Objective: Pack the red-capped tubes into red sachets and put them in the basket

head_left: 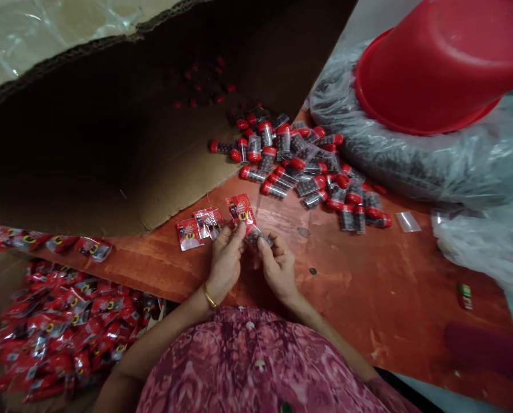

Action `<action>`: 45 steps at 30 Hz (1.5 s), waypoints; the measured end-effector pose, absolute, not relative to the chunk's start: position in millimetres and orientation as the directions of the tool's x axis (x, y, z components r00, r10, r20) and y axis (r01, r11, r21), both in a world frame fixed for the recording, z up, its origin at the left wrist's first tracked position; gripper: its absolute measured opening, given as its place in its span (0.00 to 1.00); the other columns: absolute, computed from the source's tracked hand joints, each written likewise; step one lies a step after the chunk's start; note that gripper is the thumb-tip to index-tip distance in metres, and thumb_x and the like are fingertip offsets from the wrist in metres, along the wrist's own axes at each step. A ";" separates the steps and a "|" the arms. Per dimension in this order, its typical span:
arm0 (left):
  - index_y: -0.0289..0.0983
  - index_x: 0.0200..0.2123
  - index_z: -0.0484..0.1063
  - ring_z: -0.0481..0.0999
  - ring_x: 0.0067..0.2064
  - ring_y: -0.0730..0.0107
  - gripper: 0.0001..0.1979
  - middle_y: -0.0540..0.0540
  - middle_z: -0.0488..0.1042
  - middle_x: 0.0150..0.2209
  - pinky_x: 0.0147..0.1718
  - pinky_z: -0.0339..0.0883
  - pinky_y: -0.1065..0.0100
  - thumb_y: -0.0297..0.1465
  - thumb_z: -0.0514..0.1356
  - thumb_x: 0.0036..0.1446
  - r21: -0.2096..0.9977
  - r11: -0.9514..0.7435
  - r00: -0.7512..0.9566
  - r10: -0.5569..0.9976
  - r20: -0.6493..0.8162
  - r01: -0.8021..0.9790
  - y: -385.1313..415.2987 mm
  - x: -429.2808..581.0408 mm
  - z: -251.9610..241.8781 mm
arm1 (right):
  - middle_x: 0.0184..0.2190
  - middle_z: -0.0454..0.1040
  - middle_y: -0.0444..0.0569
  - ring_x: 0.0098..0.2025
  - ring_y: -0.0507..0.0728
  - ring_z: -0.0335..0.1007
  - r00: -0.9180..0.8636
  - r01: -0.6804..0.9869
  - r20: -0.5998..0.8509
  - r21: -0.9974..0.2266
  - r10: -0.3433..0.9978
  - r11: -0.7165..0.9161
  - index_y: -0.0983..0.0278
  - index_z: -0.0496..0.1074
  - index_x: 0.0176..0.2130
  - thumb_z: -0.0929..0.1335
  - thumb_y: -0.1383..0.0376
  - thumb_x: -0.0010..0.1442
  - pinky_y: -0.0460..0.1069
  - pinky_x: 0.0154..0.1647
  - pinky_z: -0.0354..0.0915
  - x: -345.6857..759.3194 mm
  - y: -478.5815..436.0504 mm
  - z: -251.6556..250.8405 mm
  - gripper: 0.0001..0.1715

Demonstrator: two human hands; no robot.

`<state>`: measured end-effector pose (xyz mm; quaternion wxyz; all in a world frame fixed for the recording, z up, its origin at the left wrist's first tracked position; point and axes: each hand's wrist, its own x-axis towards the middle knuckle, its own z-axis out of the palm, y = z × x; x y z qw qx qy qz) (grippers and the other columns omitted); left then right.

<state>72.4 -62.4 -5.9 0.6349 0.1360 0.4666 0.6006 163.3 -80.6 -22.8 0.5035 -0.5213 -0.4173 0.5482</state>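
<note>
- The left hand pinches a red packet between thumb and fingers, near the packet's lower end.
- The right hand pinches a small dark tube between thumb and fingertips, right at the packet's lower end; whether the tube is partly inside the packet, I cannot tell.
- Packet and tube are together between the two hands, above the near part of the reddish surface.
- Two flat packets lie on the surface just left of the left hand, one overlapping the other.
- Beyond the hands spreads a loose pile of red-capped tubes, clear-walled with dark contents, most lying on their sides.
- That pile reaches back to the mouth of a big cardboard box, tipped open toward the person; more red caps show dimly inside.
- Filled packets lie in a row along the surface's left edge, and a large heap of red packets sits lower down beside it.
- To the right, a red bucket rests upside down and tilted on a bulging plastic bag.
- A small clear plastic piece lies flat near the bag.
- A gold bracelet circles the left wrist.
</note>
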 end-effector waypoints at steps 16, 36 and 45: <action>0.39 0.28 0.67 0.57 0.15 0.82 0.18 0.58 0.62 0.16 0.14 0.49 0.75 0.47 0.65 0.45 0.754 0.247 -0.190 0.877 -0.441 -0.609 -72.0 82.1 -8.4 | 0.15 0.63 0.34 0.12 0.45 0.56 0.074 -0.217 -0.196 -0.960 0.978 -0.176 0.62 0.66 0.37 0.65 0.52 0.58 0.41 0.13 0.55 156.1 -78.8 -24.0 0.16; 0.34 0.21 0.70 0.65 0.19 0.78 0.16 0.50 0.69 0.18 0.19 0.60 0.73 0.40 0.69 0.39 0.688 0.434 0.081 0.872 -0.482 -0.581 -65.1 74.6 -12.8 | 0.17 0.64 0.36 0.13 0.46 0.55 0.058 -0.016 -0.177 -0.984 0.983 -0.176 0.63 0.67 0.33 0.70 0.54 0.52 0.43 0.13 0.53 175.0 -79.1 -16.1 0.16; 0.33 0.23 0.69 0.64 0.18 0.79 0.16 0.52 0.68 0.19 0.16 0.54 0.74 0.39 0.69 0.39 0.560 0.457 0.250 0.878 -0.408 -0.691 -67.0 61.3 -6.7 | 0.21 0.73 0.44 0.19 0.53 0.67 -0.013 0.137 -0.107 -0.985 0.994 -0.105 0.60 0.71 0.33 0.73 0.55 0.48 0.51 0.23 0.65 184.7 -75.8 -17.8 0.15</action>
